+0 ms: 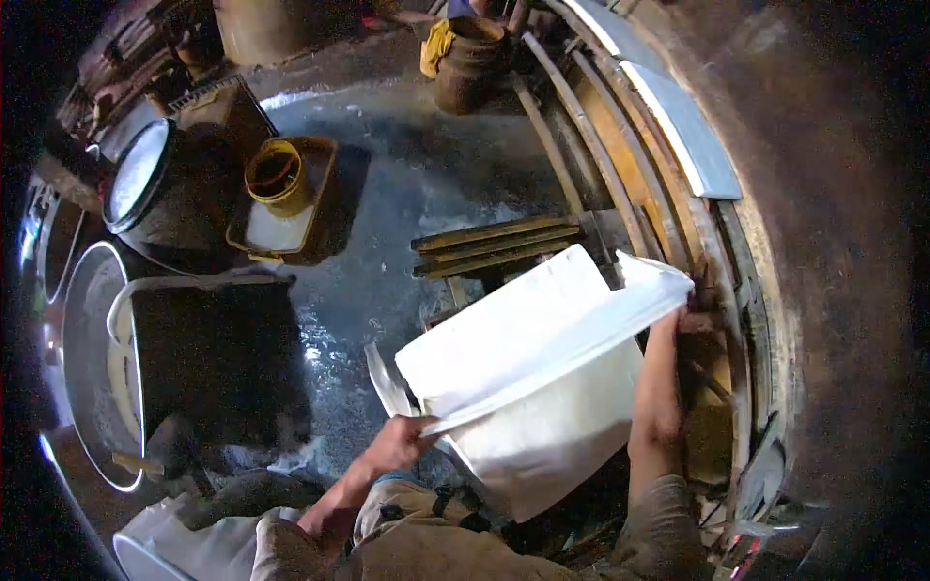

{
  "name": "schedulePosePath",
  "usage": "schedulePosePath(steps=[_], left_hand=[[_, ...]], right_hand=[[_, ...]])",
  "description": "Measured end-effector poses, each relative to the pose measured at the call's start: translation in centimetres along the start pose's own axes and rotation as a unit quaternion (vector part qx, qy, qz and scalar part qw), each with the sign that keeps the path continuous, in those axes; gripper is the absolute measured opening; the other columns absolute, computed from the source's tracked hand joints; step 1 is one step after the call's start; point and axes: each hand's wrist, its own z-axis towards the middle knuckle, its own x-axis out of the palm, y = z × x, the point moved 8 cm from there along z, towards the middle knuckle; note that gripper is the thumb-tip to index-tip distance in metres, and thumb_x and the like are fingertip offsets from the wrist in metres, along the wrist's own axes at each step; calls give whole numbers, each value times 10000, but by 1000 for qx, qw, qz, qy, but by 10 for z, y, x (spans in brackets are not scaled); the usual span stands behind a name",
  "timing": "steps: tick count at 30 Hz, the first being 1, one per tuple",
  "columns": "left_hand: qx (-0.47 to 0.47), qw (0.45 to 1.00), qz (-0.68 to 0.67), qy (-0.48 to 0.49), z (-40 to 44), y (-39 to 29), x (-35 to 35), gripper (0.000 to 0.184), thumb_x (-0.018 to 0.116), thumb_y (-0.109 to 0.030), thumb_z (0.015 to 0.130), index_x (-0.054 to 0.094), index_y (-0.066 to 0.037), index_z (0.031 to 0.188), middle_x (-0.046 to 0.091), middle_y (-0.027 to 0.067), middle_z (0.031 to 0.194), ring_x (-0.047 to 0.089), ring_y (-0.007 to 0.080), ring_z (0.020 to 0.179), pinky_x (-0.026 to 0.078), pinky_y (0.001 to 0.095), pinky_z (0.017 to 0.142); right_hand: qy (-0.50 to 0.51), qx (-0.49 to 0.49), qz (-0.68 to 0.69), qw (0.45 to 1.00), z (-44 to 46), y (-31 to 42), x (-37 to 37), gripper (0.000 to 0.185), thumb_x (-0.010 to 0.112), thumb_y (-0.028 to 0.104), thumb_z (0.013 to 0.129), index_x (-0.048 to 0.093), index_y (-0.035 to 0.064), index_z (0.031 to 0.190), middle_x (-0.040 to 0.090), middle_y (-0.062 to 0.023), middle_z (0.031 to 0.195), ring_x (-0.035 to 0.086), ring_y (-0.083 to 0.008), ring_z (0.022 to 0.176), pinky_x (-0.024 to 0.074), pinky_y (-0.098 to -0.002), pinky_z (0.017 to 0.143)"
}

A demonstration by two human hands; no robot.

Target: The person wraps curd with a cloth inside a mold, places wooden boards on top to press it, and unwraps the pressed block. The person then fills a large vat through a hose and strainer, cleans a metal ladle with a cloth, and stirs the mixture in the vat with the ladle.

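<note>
A large white slab (509, 315) with a smooth, flat top lies in front of me, tilted in view. White cloth (552, 441) hangs down its near side, and a folded strip of it runs along the slab's near edge. At the near left corner, my left hand (402, 441) is closed on the cloth's edge. My right hand (678, 315) grips the cloth's raised corner at the right end, its fingers partly hidden. Another loose flap of cloth sticks out past the slab's left end. What supports the slab is mostly covered.
Wooden slats (494, 242) lie stacked just beyond the slab. On the wet floor are a yellow bucket (281, 184) in a tray and a brown barrel (470, 73). A large metal basin (92, 339) stands at the left. Curved rails (605, 160) run along the right.
</note>
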Motion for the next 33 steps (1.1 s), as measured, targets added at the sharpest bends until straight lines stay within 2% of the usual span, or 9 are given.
schedulePosePath(steps=[3,5,7,14,16,22,24,30,33], left_hand=[[69,995,-36,59,-37,-50,55,224,601,-145,847,635,-51,1048,652,159,961,634,305,820,495,370,717],[96,992,-29,71,-59,-92,82,224,597,-155,855,634,-48,1049,646,153,986,626,299,857,492,369,735],[187,979,-33,73,-89,-119,122,243,575,-211,883,631,-49,1055,630,138,1034,605,296,924,485,371,769],[154,968,44,191,-164,-174,242,341,508,-280,926,571,-41,1161,623,200,923,605,281,844,460,379,731],[122,958,31,257,-180,-201,267,362,497,-298,932,564,-32,1168,621,194,894,599,253,798,457,368,706],[189,894,-107,391,-228,-271,338,419,485,-324,937,539,15,1175,619,112,828,531,164,655,440,319,626],[96,887,-68,446,-236,-276,369,396,492,-303,933,528,12,1171,611,110,828,533,183,718,437,323,685],[231,777,-231,538,-277,-339,438,364,519,-293,919,541,3,1130,599,78,946,506,160,888,400,309,825],[363,749,-282,478,-288,-361,424,398,491,-391,933,543,-15,1052,577,53,789,524,123,728,460,285,624]], right_hand=[[-109,-50,-63,991,-70,-41,-38,278,450,280,883,599,81,1005,617,-120,1003,595,-250,925,459,-408,818],[-111,-26,-290,950,-87,-91,-21,261,435,259,885,595,98,1013,612,-115,992,580,-227,959,447,-378,836],[-127,-18,-274,953,-115,-134,-25,264,430,260,885,592,104,1023,609,-113,1001,571,-227,974,438,-372,850],[-185,-58,-186,963,-210,-261,-42,215,472,261,855,620,107,877,605,-65,834,592,-216,835,468,-385,765],[-332,-117,112,929,-249,-304,-52,219,495,265,854,618,92,801,577,-74,754,585,-226,783,473,-399,711],[-343,-20,283,895,-367,-407,-93,204,496,274,860,597,98,882,569,-79,841,570,-229,844,460,-400,758],[-345,32,358,867,-407,-440,-105,206,496,277,862,589,101,914,566,-81,876,564,-231,869,455,-401,776],[-352,155,544,746,-538,-495,-115,237,497,287,869,564,108,1010,556,-87,980,546,-235,943,440,-403,832],[-364,173,608,684,-575,-504,-121,264,498,292,872,552,112,1058,551,-90,1033,537,-237,980,433,-403,860]])
